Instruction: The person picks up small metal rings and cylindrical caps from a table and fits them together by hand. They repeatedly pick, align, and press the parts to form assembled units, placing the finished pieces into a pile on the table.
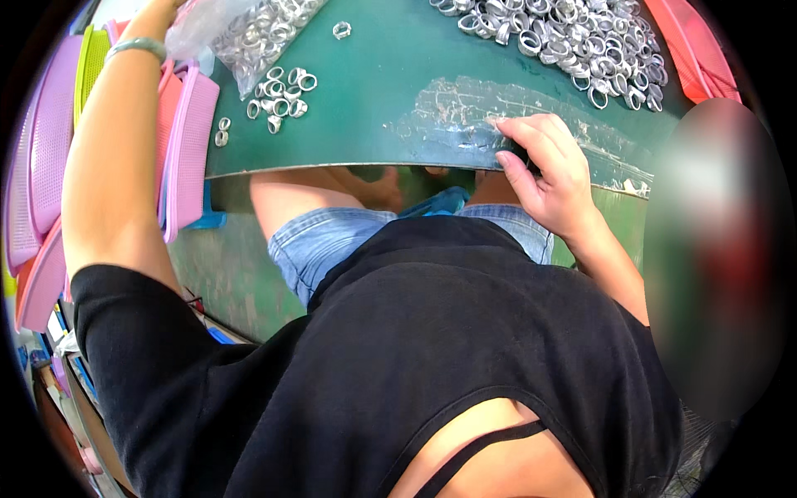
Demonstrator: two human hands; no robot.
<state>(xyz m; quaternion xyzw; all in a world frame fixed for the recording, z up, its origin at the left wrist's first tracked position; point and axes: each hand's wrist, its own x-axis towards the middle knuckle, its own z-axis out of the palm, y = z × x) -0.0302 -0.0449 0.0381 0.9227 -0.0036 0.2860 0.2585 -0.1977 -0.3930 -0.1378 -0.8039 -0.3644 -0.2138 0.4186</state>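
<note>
My left arm reaches to the far left, a pale bangle (137,47) around its wrist. Only a small part of my left hand (160,12) shows at the upper rim, beside a clear plastic bag (266,37) filled with silvery metal rings; its fingers are out of sight. At the table's near edge rests my right hand (552,170), thumb and forefinger apart, with nothing visible in its grasp. Several loose rings (282,95) lie in a cluster below the bag. One single ring (341,31) sits to the right of the bag.
A large heap of metal rings (581,46) covers the far right of the green table (374,108). Red plastic baskets (693,50) stand at the right rim. Purple baskets (189,141), with green and orange ones, line the left side. A blurred patch hides the right edge.
</note>
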